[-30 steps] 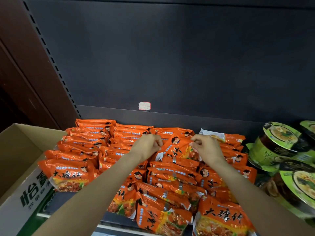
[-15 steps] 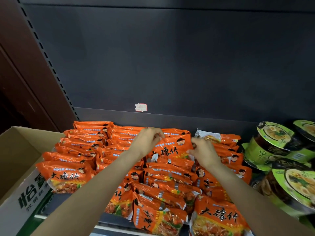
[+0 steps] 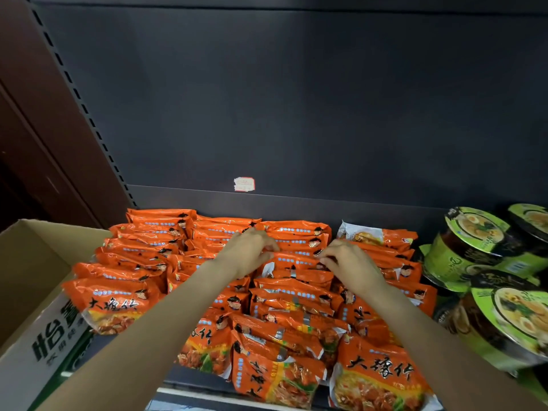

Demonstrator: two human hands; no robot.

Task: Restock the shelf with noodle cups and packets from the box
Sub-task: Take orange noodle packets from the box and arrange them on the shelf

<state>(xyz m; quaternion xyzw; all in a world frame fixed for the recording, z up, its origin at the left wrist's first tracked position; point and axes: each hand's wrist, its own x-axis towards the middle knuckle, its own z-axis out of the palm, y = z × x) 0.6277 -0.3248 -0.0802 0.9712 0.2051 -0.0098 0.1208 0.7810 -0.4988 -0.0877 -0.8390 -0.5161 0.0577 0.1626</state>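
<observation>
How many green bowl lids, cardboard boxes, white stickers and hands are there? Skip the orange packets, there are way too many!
green bowl lids: 3
cardboard box: 1
white sticker: 1
hands: 2, the left hand and the right hand, both pinching one orange packet
Total: 7
</observation>
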